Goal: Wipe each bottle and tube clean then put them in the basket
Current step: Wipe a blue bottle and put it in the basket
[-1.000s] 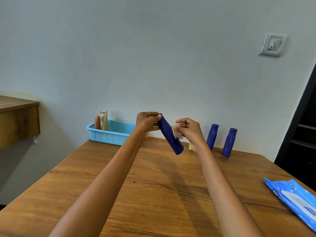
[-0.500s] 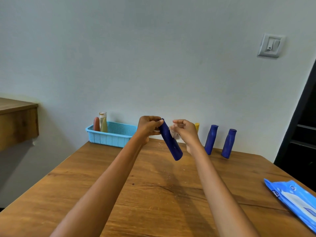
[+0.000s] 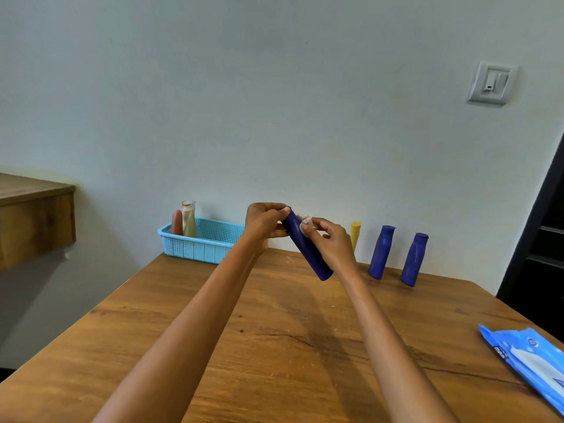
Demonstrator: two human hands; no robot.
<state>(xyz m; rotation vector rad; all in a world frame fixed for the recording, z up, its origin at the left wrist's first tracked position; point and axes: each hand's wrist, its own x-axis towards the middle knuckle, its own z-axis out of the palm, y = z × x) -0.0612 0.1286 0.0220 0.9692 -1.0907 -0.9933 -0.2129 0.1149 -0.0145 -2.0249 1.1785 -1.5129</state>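
Note:
My left hand [image 3: 264, 225] grips the cap end of a dark blue bottle [image 3: 311, 256], held tilted above the wooden table [image 3: 274, 346]. My right hand [image 3: 331, 244] pinches a small white wipe [image 3: 306, 222] against the bottle's upper part. Two more dark blue bottles [image 3: 381, 251] [image 3: 413, 259] and a yellow tube [image 3: 355, 235] stand at the table's far edge by the wall. A light blue basket [image 3: 201, 244] at the far left holds a reddish tube [image 3: 177, 222] and a pale clear-capped bottle [image 3: 189, 219].
A blue pack of wet wipes [image 3: 531, 361] lies at the table's right edge. A wooden shelf [image 3: 33, 218] juts out at the left. A dark doorway [image 3: 546, 239] stands to the right, and a light switch [image 3: 491, 83] is on the wall.
My right hand has slid the wipe up the bottle toward the cap end. The yellow tube behind it is now uncovered.

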